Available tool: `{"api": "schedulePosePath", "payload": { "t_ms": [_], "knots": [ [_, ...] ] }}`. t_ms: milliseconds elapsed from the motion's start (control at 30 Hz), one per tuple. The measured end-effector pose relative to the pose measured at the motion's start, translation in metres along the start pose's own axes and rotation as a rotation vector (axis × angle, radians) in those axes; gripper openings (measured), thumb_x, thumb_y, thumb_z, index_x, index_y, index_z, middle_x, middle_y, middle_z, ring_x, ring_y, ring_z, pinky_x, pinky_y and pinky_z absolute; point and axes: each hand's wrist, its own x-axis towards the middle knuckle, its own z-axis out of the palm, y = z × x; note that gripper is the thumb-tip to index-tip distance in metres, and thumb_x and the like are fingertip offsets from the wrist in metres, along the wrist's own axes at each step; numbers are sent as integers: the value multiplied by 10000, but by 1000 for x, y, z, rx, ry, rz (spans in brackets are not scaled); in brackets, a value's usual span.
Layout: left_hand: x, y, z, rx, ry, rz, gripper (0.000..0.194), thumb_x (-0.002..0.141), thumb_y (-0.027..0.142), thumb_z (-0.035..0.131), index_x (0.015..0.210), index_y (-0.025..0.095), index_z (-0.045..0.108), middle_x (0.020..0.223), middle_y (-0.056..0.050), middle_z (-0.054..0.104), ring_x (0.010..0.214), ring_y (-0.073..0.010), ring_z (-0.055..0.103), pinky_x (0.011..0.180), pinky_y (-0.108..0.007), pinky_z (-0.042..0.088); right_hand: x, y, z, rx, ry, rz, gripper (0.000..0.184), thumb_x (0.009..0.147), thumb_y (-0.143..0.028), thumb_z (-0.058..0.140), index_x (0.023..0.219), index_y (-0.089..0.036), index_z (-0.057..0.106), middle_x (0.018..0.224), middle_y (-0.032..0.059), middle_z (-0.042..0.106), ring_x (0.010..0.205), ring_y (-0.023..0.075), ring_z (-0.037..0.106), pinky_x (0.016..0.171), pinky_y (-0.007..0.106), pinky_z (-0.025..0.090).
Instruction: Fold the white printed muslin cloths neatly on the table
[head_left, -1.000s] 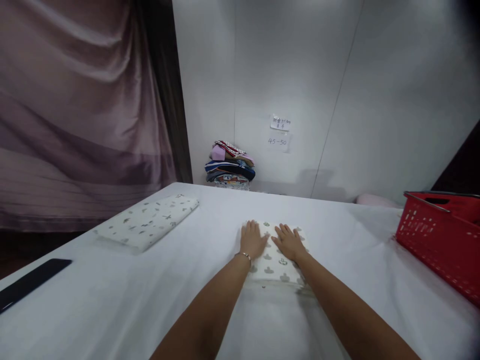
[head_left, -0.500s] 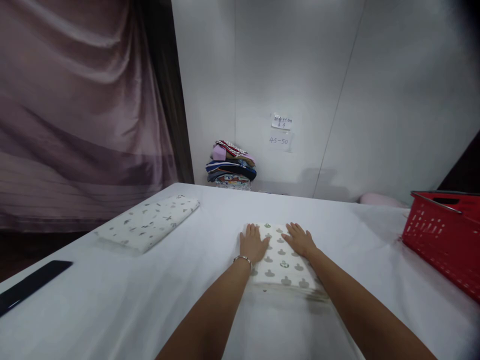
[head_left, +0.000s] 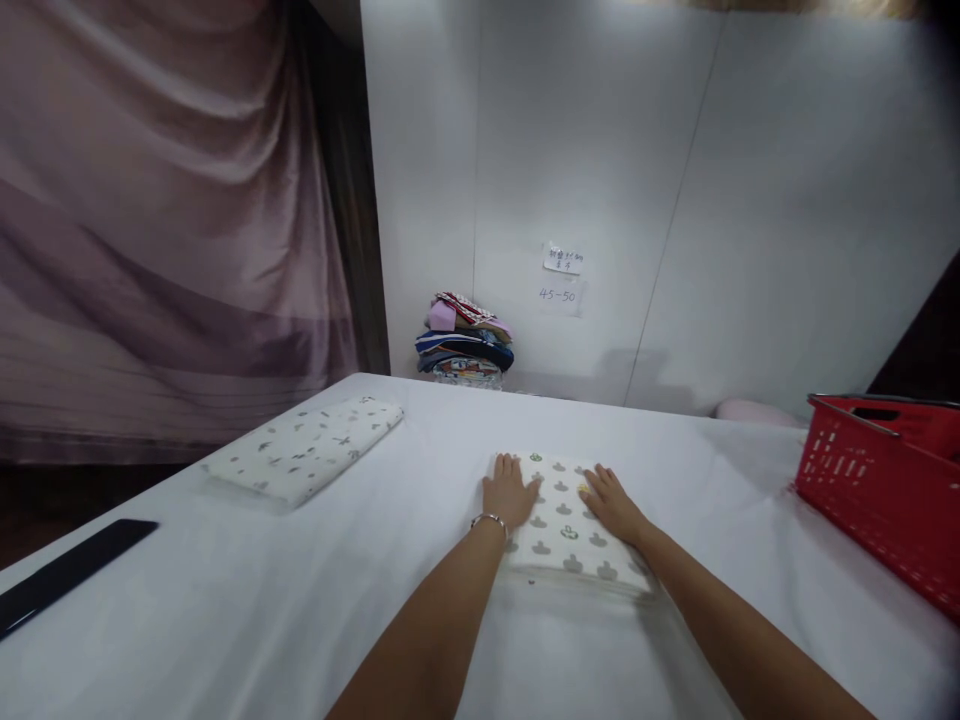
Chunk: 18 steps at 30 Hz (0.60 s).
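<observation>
A folded white cloth [head_left: 555,520] with grey and green printed motifs lies flat on the white-covered table [head_left: 315,590]. My left hand [head_left: 510,492] rests open on its left edge, palm down, with a bracelet at the wrist. On the right edge of the cloth my right hand [head_left: 613,505] also lies flat, fingers spread. Between the hands the printed top of the cloth shows. Its near edge has several stacked layers.
Another folded cloth [head_left: 307,450], white with small dark prints, lies at the left. A flat black object [head_left: 71,570] is at the near left edge. A red basket [head_left: 877,490] stands at the right. Folded fabrics [head_left: 465,340] are stacked by the wall behind.
My right hand has slid slightly right and nearer along the cloth's edge. My left hand stays on the left edge. The view has tilted up a little.
</observation>
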Motion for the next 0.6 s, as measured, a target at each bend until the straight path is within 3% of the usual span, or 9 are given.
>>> {"api": "schedulePosePath", "payload": {
  "t_ms": [167, 400, 533, 600],
  "knots": [
    [0, -1, 2, -49, 55, 4, 645, 868, 521, 283, 1413, 177, 306, 1516, -77, 184, 1405, -228, 71, 1054, -472, 254, -40, 7, 4, 197, -24, 167, 664, 842, -528, 390, 1397, -165, 371, 1521, 65, 152, 1396, 240, 85, 1135, 405, 137],
    [1, -11, -9, -147, 4, 43, 561, 863, 440, 373, 1351, 164, 396, 1504, -74, 232, 1398, -209, 123, 1060, -378, 278, -83, 5, 5, 465, 23, 181, 735, 806, -593, 417, 1385, -141, 390, 1522, 81, 136, 1389, 208, 142, 1134, 339, 153],
    [-13, -23, -11, -160, 27, 15, 582, 866, 408, 397, 1362, 107, 361, 1506, -121, 207, 1381, -225, 188, 1072, -319, 249, -93, 2, 5, 532, 82, 187, 697, 813, -585, 419, 1377, -177, 403, 1516, 58, 171, 1386, 203, 155, 1133, 362, 167],
    [-23, -27, -11, -168, 62, -8, 568, 884, 400, 367, 1362, 93, 346, 1482, -140, 267, 1348, -218, 275, 1056, -291, 263, -94, 2, 7, 553, 113, 187, 684, 811, -597, 414, 1364, -194, 424, 1512, 51, 190, 1384, 203, 166, 1128, 368, 189]
  ]
}}
